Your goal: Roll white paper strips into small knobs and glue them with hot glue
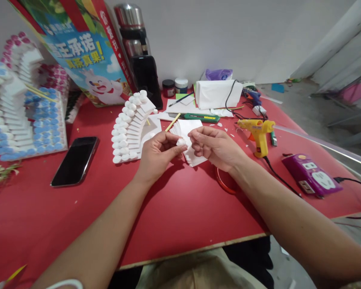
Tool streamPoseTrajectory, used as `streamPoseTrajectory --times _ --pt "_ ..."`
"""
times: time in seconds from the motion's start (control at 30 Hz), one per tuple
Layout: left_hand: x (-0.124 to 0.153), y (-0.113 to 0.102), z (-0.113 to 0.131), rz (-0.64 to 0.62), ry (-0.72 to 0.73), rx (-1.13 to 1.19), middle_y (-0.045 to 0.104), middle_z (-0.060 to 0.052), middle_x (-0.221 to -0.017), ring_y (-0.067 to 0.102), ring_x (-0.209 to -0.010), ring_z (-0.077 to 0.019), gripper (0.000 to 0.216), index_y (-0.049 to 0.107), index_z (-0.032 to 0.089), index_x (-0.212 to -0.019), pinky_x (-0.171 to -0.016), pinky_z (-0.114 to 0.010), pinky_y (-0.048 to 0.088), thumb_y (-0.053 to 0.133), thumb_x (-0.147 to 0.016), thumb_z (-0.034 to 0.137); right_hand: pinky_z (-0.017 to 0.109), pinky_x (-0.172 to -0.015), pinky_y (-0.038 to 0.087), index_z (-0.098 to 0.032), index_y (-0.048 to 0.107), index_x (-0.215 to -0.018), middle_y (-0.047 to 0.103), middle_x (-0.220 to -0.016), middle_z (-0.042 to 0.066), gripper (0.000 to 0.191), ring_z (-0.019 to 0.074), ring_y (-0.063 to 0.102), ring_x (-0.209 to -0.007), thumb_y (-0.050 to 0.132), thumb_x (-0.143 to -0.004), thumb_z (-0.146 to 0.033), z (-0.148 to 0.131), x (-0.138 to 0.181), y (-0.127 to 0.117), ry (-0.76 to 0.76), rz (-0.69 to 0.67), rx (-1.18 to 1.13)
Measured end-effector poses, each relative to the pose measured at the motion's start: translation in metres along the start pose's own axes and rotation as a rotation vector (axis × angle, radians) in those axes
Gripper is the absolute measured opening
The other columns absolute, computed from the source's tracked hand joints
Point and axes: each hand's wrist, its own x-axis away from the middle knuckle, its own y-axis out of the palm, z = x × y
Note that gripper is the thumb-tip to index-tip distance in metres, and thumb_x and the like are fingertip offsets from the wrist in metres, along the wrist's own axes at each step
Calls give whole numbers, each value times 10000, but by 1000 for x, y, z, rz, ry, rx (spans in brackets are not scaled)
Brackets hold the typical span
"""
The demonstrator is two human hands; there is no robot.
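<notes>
Looking down at a red table [180, 208] mid-craft here. Holding a small white lump [181, 141] right in the middle of the scene, just above the tabletop, pinched from both sides: left hand [159, 154] with thumb and forefinger closed on its left edge and the other fingers curled in, right hand [215, 146] with fingertips bunched tight on its right edge. Can't tell if the thin yellow stick [172, 122] poking out on the far side of the left knuckles is gripped too or just lying there. Right behind the lump, a fanned stack of white sheets [189, 127], partly hidden by the right fingers. Just left of that, a white foam staircase [135, 126] edged with little white balls. Further left, a black phone [75, 160] lying flat, screen dark, then a bigger stepped model with blue caps [27, 120] at the left edge and a pink-capped one [21, 56] beyond it. Right of the hands, a yellow glue gun [258, 134] propped upright, cord trailing nearer, and a purple power strip [311, 176] well off to the right. Tucked under the right wrist, a red ring [224, 184], mostly covered. Along the far side: a colourful carton [87, 56], a steel flask [131, 28], two small jars [168, 87], a white box [218, 94] and a green cutter [202, 117].
</notes>
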Motion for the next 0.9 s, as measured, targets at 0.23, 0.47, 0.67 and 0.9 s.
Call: streamPoseTrajectory --times 0.23,0.47,0.67,0.9 --pt "-1 -2 -3 -22 8 18 684 17 -678 643 -553 -135 252 696 188 -856 -589 -271 536 886 -709 266 249 -584 428 -165 614 -810 529 -727 -40 199 69 479 -579 774 -840 -280 -2 2 1 7 -50 -107" --pt "0 -1 -1 -41 9 27 672 25 -650 634 -539 -117 234 691 174 -841 -579 -245 530 878 -722 246 228 -441 253 -172 539 -640 379 -547 -72 393 49 328 -437 774 -866 -391 -4 3 4 -5 34 -115" --pt "-1 -1 -2 -28 11 20 679 27 -674 634 -534 -112 246 681 171 -861 -575 -242 542 873 -719 233 243 -554 406 -148 647 -696 533 -631 -30 316 78 507 -558 872 -775 -355 -2 2 5 -100 -28 -134" --pt "-1 -1 -2 -28 25 10 672 27 -682 641 -535 -108 238 681 168 -854 -553 -233 535 870 -729 241 252 -671 483 -149 690 -803 675 -727 23 239 119 623 -705 877 -764 -293 -1 1 -1 -72 -79 -61"
